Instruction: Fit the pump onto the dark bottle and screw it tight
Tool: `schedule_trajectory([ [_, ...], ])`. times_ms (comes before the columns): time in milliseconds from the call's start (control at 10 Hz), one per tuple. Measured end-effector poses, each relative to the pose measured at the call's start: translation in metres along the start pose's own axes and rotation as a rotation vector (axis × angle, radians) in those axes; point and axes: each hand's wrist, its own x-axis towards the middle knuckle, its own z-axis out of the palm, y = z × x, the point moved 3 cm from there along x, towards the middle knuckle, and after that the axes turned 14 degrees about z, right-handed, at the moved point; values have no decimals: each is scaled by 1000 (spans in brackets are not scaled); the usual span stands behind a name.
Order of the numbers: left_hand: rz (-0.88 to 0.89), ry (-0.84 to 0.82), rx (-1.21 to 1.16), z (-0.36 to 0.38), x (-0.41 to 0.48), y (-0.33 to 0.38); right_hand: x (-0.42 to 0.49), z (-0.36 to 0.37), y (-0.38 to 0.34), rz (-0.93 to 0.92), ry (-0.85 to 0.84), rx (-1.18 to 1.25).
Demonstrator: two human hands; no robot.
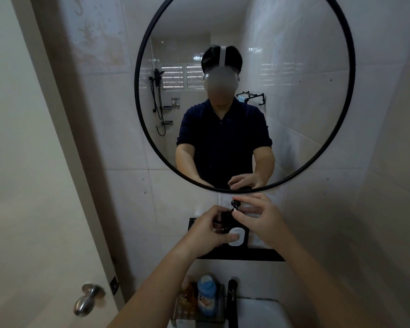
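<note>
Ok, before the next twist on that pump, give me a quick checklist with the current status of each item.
1. Dark bottle held steady: ok, left hand wraps its side.
2. Right hand at the pump: ok, fingers at the neck.
3. Pump sits upright on the bottle: ok, as far as visible.
4. Threads engaged: cannot tell, fingers hide the collar.
5. Bottle resting on the black shelf: cannot tell.

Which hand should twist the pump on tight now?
The right hand. Its fingers already sit at the pump on top of the dark bottle, while the left hand wraps the bottle's body, likely steadying it.
</note>
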Motion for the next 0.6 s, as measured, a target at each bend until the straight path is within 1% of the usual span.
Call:
schedule_trajectory([
  [300, -22, 10, 1, 1, -2, 1, -1, -1, -3, 1, -14, -6],
  [500, 5, 22, 7, 3, -2, 2, -5, -4, -10, 18, -49, -9],
  [600, 13, 149, -64, 3, -9, 0, -6, -11, -12, 19, -16, -24],
])
